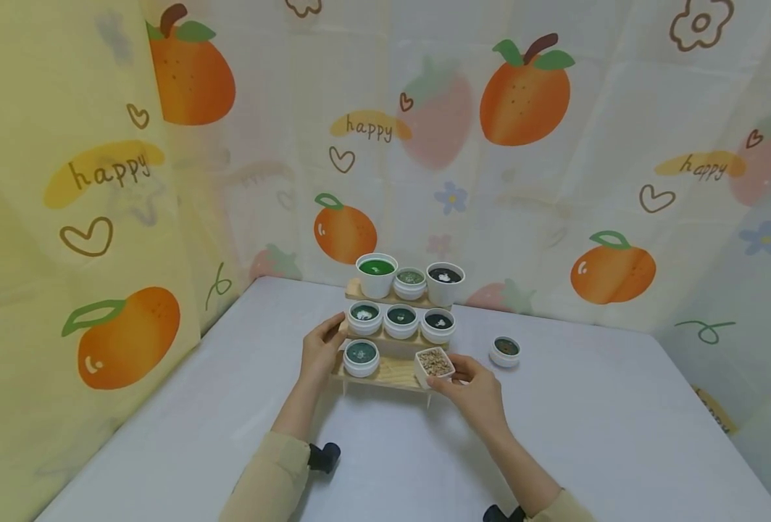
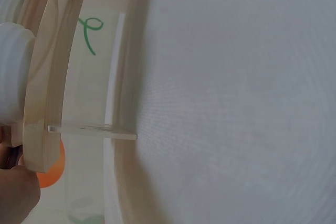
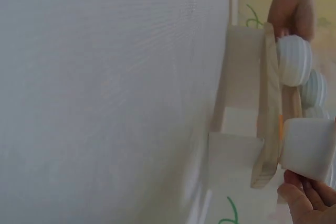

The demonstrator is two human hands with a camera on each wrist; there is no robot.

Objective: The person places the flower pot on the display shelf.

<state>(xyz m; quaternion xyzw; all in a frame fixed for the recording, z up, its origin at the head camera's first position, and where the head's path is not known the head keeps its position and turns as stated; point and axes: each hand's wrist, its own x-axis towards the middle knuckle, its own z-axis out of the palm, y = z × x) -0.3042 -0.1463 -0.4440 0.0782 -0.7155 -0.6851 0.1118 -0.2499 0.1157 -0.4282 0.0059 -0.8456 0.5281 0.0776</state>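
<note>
A three-tier wooden stand on clear legs stands on the table, bearing small white pots. My left hand grips its left end, thumb at the end of the lowest board in the left wrist view. At the right end of that lowest board, my right hand pinches a square white pot filled with tan gravel bits. In the right wrist view the pot's base is right at the board. On the same board's left side sits a round white jar with a dark green top surface.
Three round jars line the middle tier. On the top tier, two taller white cups flank a low jar. A separate round jar with brownish contents rests on the white table to the right. Printed cloth hangs behind.
</note>
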